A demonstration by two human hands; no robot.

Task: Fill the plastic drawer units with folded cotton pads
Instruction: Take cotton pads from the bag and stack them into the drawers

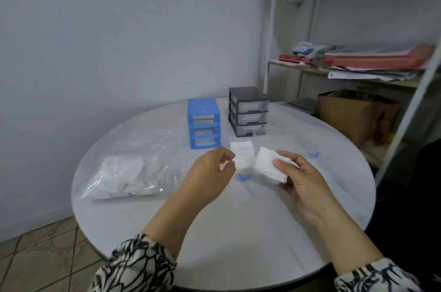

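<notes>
Cotton pads (269, 164) sit pinched in the right hand (303, 179); the left hand (212, 172) pinches one too. Fold it flat, edges together.

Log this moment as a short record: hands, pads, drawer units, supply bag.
left hand: pinches a small white pad piece above the table
right hand: holds a stack of cotton pads
pad pile: on the table in front of the units
blue drawer unit: upright, far side of table
black drawer unit: upright, right of the blue one, white contents in drawers
plastic bag: lies left, holds more pads
</notes>
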